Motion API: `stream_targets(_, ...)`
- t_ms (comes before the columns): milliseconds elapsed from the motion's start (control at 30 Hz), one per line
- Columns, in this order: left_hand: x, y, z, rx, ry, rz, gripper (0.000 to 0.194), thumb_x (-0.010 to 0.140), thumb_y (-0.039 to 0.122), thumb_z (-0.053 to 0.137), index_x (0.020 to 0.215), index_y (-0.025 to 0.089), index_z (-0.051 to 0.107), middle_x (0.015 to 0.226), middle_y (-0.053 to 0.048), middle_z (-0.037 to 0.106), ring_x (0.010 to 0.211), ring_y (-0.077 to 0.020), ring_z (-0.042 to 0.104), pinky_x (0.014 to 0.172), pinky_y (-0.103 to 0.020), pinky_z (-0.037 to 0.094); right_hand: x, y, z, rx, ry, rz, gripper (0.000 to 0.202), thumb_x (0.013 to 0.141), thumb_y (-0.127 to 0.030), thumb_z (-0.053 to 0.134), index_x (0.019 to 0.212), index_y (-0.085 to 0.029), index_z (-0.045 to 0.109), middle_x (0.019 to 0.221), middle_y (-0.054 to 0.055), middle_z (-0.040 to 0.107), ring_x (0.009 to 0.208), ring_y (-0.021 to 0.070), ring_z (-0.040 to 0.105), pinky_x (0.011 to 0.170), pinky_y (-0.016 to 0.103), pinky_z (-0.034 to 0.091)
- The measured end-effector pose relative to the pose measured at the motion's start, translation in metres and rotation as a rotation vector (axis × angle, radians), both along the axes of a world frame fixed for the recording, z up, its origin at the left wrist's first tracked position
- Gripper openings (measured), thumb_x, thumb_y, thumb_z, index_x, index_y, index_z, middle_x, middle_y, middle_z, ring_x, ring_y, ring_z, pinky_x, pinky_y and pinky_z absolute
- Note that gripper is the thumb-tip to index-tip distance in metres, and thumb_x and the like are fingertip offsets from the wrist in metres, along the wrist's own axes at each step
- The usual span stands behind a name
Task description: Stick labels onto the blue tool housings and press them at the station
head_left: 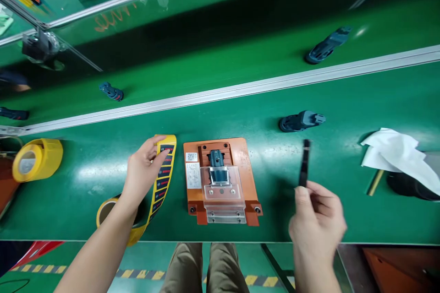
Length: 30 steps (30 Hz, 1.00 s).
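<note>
My left hand (146, 167) is closed on the upper end of a yellow strip of dark labels (163, 183), which runs down to a yellow roll (105, 210) partly hidden by my forearm. Between my hands an orange fixture (245, 160) lies on the green bench, with a dark tool part (216, 159) under its clear plastic cover (223, 192). To the right of the fixture my right hand (318, 215) grips thin black tweezers (304, 162), their tip pointing away from me and blurred.
A dark tool body (300, 121) lies beyond the tweezers; others (328, 46) (112, 91) lie behind the metal rail (220, 94). Another yellow roll (37, 160) stands at far left. A white cloth (395, 151) lies at right.
</note>
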State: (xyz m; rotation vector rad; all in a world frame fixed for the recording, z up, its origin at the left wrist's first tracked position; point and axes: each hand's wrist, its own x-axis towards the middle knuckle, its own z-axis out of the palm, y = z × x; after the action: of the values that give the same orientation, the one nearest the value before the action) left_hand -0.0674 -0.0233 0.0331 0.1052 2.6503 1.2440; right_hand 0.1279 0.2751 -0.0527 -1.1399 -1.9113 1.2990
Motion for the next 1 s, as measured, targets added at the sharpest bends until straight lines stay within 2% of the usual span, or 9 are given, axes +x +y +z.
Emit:
stream_targets(67,0.008,-0.007,0.011,0.215,-0.084,0.121,0.052,0.082,0.04,0.076,0.128,0.02,0.064,0.082,-0.002,0.074,0.08,-0.0184,0.072,0.072,-0.027,0.058,-0.011,-0.004,0.021,-0.336,0.191,0.006,0.038,0.08,-0.048,0.074,0.109,-0.025,0.067,0.091,0.003,0.06,0.078,0.0196,0.059,0.088,0.048,0.052)
stream_targets(133,0.016,-0.013,0.016,0.318,-0.124,0.238,0.053,0.076,0.041,0.081,0.122,0.019,0.068,0.085,-0.004,0.076,0.078,-0.0185,0.073,0.069,-0.026,0.059,-0.025,-0.01,0.04,-0.563,0.326,0.14,0.037,0.075,-0.052,0.078,0.102,-0.029,0.07,0.088,0.002,0.06,0.079,0.0186,0.06,0.092,0.049,0.054)
stream_targets(233,0.025,-0.02,0.016,0.368,-0.146,0.378,0.044,0.07,0.04,0.087,0.106,0.017,0.075,0.087,-0.006,0.077,0.076,-0.0178,0.073,0.065,-0.024,0.058,-0.05,-0.03,0.06,-0.691,0.398,0.374,0.031,0.074,-0.054,0.081,0.092,-0.03,0.071,0.085,0.002,0.063,0.079,0.0188,0.064,0.081,0.043,0.06)
stream_targets(367,0.039,-0.03,0.008,0.402,-0.149,0.501,0.037,0.06,0.039,0.092,0.084,0.016,0.075,0.078,-0.004,0.076,0.068,-0.0161,0.07,0.063,-0.024,0.058,-0.087,-0.071,0.079,-0.802,0.348,0.644,0.019,0.08,-0.04,0.08,0.093,-0.027,0.072,0.091,0.004,0.072,0.075,0.0173,0.068,0.063,0.031,0.059)
stream_targets(467,0.049,-0.035,0.005,0.396,-0.159,0.51,0.036,0.059,0.038,0.093,0.082,0.016,0.075,0.072,-0.001,0.074,0.064,-0.014,0.067,0.061,-0.022,0.056,-0.116,-0.098,0.088,-0.839,0.339,0.764,0.018,0.082,-0.033,0.079,0.097,-0.025,0.072,0.095,0.003,0.075,0.081,0.0163,0.071,0.071,0.03,0.062)
stream_targets(600,0.057,-0.037,0.006,0.44,-0.171,0.467,0.033,0.062,0.039,0.091,0.08,0.017,0.075,0.074,-0.001,0.075,0.066,-0.0145,0.068,0.062,-0.023,0.056,-0.142,-0.115,0.092,-0.856,0.319,0.864,0.022,0.08,-0.036,0.081,0.095,-0.023,0.07,0.089,0.001,0.076,0.078,0.0145,0.073,0.075,0.029,0.063)
stream_targets(800,0.063,-0.031,0.012,0.42,-0.167,0.397,0.031,0.067,0.043,0.088,0.08,0.018,0.075,0.077,-0.003,0.076,0.069,-0.0177,0.07,0.063,-0.025,0.057,-0.149,-0.122,0.091,-0.859,0.251,0.927,0.026,0.078,-0.039,0.083,0.091,-0.021,0.068,0.084,0.001,0.076,0.071,0.0129,0.072,0.074,0.028,0.064)
stream_targets(900,0.063,-0.027,0.017,0.34,-0.123,0.36,0.036,0.072,0.049,0.082,0.086,0.017,0.076,0.081,-0.005,0.077,0.072,-0.0202,0.071,0.064,-0.028,0.058,-0.144,-0.121,0.092,-0.807,0.246,0.91,0.028,0.078,-0.041,0.082,0.089,-0.021,0.067,0.084,0.001,0.075,0.075,0.0151,0.073,0.075,0.031,0.064)
stream_targets(1000,0.053,-0.027,0.017,0.082,-0.026,0.233,0.045,0.086,0.057,0.064,0.106,0.018,0.076,0.08,-0.006,0.076,0.068,-0.0197,0.07,0.061,-0.028,0.054,-0.137,-0.109,0.093,-0.699,0.265,0.873,0.025,0.08,-0.04,0.08,0.09,-0.021,0.067,0.085,0.001,0.075,0.078,0.016,0.074,0.074,0.031,0.063)
